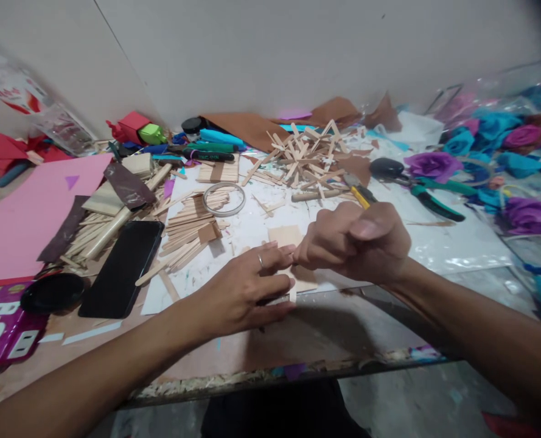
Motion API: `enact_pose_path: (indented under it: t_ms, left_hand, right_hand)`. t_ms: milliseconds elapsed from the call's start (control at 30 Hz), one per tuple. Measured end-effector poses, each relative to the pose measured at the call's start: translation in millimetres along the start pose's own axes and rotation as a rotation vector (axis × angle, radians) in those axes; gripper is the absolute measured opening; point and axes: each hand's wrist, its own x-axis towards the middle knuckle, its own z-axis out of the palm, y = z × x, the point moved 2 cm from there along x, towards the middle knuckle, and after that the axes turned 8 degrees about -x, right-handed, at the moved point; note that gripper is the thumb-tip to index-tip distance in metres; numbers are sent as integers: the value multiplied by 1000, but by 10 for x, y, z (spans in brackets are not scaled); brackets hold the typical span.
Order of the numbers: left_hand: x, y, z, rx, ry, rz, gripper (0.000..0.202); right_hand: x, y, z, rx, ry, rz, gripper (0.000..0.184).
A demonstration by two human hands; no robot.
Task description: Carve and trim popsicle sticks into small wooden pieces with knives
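My left hand point(256, 283), with a ring on one finger, lies with its fingers spread and stretched over a thin, flat light-wood piece point(285, 235). A narrow pale strip point(293, 294) shows by its fingertips. Closed into a fist, my right hand point(355, 243) meets the left fingertips above the wood. Whatever the right fist grips is hidden by its fingers. Just behind that fist is a yellow-and-black cutter point(360, 193), partly covered by the hand; whether it is held or lying there I cannot tell.
Craft sticks point(185, 228) and a tape roll point(224, 199) lie left of my hands, near a black phone point(122, 267). A stick pile point(304, 155) stands behind. Green-handled pliers point(434, 198) and paper flowers point(434, 165) are at right. The table's front edge point(233, 383) runs close below.
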Motion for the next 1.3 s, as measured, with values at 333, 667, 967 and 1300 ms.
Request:
enact_pose_path:
  t_ms: [333,667,967,1300]
  left_hand:
    - [-8,3,5,21,-3,-22,16]
    - [-38,-38,29,62,17,0,20]
    - [-74,-64,36,71,40,53,32]
    - [-54,-41,29,73,47,43,30]
  right_hand:
    - [-1,-55,-16,27,-126,180,38]
    - [-85,-80,-51,76,-119,175,46]
    - [-130,-86,-145,90,-173,222,44]
    - [-66,-155,-252,45,-93,108,58]
